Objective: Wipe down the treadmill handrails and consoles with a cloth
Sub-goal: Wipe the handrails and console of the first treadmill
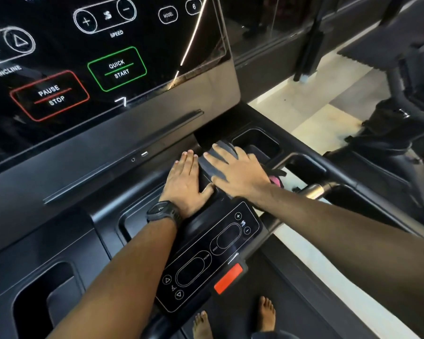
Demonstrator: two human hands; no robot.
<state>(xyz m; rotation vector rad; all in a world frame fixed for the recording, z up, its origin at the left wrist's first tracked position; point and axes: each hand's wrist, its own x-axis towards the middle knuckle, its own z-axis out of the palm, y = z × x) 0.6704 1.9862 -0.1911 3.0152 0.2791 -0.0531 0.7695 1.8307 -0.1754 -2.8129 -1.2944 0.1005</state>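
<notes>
Head view: the right hand (pixel 238 172) lies flat on a grey cloth (pixel 213 165), fingers straight and spread, pressing it onto the black ledge below the treadmill console (pixel 108 69); its grip is open, curled round nothing. The cloth sits near the ledge's right end, just beside a cup holder (pixel 257 140). The left hand (pixel 184 182), with a black watch (pixel 162 211) on the wrist, rests flat just left of the cloth, grip open and holding nothing. Nearer the person is a small control panel (pixel 206 260) with a red button (pixel 228 277). A metal handrail (pixel 316 189) runs off to the right. Bare feet (pixel 201 324) stand on the belt (pixel 291 289).
</notes>
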